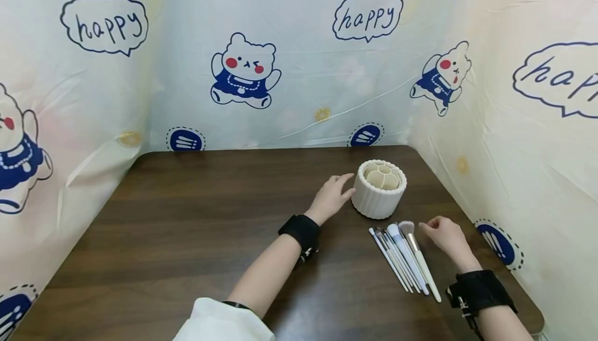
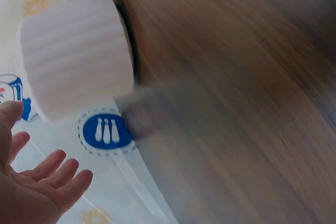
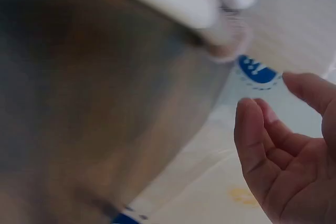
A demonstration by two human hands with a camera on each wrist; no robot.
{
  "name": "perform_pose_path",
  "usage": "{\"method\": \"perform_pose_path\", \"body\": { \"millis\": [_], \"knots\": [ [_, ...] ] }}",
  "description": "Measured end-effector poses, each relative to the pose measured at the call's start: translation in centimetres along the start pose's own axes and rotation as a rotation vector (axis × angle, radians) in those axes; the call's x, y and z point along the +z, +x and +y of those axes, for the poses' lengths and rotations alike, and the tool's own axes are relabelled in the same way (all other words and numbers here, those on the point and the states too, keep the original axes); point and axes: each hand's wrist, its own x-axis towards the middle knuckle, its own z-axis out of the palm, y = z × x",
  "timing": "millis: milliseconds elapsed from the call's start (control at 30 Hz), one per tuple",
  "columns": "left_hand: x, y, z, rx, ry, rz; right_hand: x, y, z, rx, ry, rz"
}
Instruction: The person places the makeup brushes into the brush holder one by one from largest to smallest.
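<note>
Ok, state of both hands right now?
Left hand: open, holding nothing, beside the holder.
Right hand: open, fingers loosely curled, holding nothing, near the brushes.

Before you: one table (image 1: 196, 201), dark brown wood grain, rounded corners, a soft sheen of light on its near part. Around it, to your left, ahead and to your right — one pale printed sheet (image 1: 303, 60), creased, a long slanting fold ahead of you. Prints, in blue outline: bears (image 1: 245, 73) in blue clothes, red-cheeked; speech bubbles (image 1: 105, 24) reading "happy"; dash-ringed blue ovals (image 1: 186, 139) — plus faint yellow citrus slices (image 1: 322, 114).
</note>
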Motion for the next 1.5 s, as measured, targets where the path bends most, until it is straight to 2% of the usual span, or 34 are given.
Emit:
{"method": "perform_pose_path", "body": {
  "millis": [167,333,667,967,1200,1300,1500],
  "knots": [
    [1.4,0.7,1.5,-0.007,-0.053,-0.073,1.5,-0.2,1.2,0.059,0.066,-0.093],
    [2.4,0.9,2.1,-0.041,-0.063,-0.12,3.0,-0.2,1.2,0.08,0.06,-0.13],
    [3.3,0.7,2.4,-0.11,-0.011,-0.078,4.4,-0.5,0.9,0.122,0.1,-0.184],
    [3.2,0.5,1.7,-0.092,-0.025,-0.045,5.2,-0.2,0.4,0.115,0.227,-0.198],
    [3.6,0.5,1.5,-0.114,-0.086,-0.027,5.3,-0.1,0.2,0.125,0.253,-0.189],
    [4.0,0.7,1.5,-0.124,-0.119,-0.025,5.0,-0.2,0.6,0.133,0.287,-0.2],
    [4.5,0.8,1.8,-0.1,-0.176,-0.032,4.3,-0.5,2.0,0.14,0.366,-0.245]
  ]
}}
